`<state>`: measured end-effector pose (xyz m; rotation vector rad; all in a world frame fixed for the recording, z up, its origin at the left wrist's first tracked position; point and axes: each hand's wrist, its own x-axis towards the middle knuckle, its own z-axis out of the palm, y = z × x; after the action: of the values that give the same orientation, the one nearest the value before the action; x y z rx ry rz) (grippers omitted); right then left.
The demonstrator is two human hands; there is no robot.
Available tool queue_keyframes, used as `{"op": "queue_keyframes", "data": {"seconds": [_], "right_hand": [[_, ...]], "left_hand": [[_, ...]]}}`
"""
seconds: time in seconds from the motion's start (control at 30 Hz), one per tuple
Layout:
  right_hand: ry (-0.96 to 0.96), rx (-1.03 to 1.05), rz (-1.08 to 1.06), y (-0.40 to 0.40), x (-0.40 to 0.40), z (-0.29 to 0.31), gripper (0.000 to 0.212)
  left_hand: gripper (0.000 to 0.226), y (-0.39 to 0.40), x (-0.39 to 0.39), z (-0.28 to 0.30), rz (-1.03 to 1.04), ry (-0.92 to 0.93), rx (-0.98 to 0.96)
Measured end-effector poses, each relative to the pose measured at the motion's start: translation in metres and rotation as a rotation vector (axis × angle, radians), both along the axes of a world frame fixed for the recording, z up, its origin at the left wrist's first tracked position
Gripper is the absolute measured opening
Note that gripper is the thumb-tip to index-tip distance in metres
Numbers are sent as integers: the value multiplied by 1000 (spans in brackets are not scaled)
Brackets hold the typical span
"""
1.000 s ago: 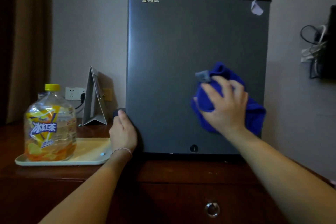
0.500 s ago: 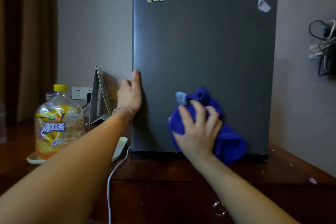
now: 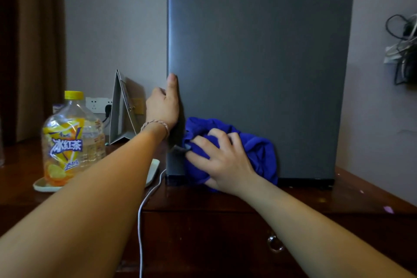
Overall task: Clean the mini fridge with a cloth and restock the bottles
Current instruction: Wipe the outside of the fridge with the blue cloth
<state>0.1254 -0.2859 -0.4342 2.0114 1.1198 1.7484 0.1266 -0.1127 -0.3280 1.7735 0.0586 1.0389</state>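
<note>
A grey mini fridge (image 3: 259, 56) with its door closed stands on a dark wooden cabinet (image 3: 225, 201). My right hand (image 3: 221, 160) presses a bunched blue cloth (image 3: 259, 149) against the door's lower left corner, fingers curled into the cloth. At the door's left edge my left hand (image 3: 163, 106) holds the fridge, thumb up along the front and fingers round the side. A large iced tea bottle (image 3: 71, 140) with a yellow cap stands on a pale tray (image 3: 153, 169) to the left.
A folded card stand (image 3: 121, 108) and a wall socket (image 3: 97, 104) sit behind the tray. A white cable (image 3: 144, 210) runs down the cabinet front. Tangled wires (image 3: 404, 47) hang on the wall at right. A drawer ring pull (image 3: 275, 244) is below.
My right hand has wiped the cloth down and left across the door, from mid-right to the lower left corner. My left hand slid up the fridge's left edge.
</note>
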Motion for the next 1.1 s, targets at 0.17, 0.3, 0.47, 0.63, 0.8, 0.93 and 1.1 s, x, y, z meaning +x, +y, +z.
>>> {"op": "queue_keyframes", "data": {"seconds": [0.17,0.3,0.47,0.63,0.8,0.93,1.1], "right_hand": [[14,133,-17,-65,5,3,53],[16,316,-107,-134,9,1,60],[45,537,-124,-163,9,-7,58],[91,565,-173,-149,0,-13,74],[180,568,-210,-137,-6,-17,75],[67,485,-150,-102,-4,-18,53],[2,218,-12,-23,-7,-6,38]], "left_hand": [[61,0,-2,-1,2,-11,-9],[63,-1,-2,-3,-6,-24,-10],[59,-7,-3,-3,8,-39,-24],[56,-12,-8,-4,9,-41,-37],[56,-11,-5,-4,20,-56,-37],[60,-11,-1,-6,27,-56,-43],[69,-10,-1,-5,72,-55,-47]]}}
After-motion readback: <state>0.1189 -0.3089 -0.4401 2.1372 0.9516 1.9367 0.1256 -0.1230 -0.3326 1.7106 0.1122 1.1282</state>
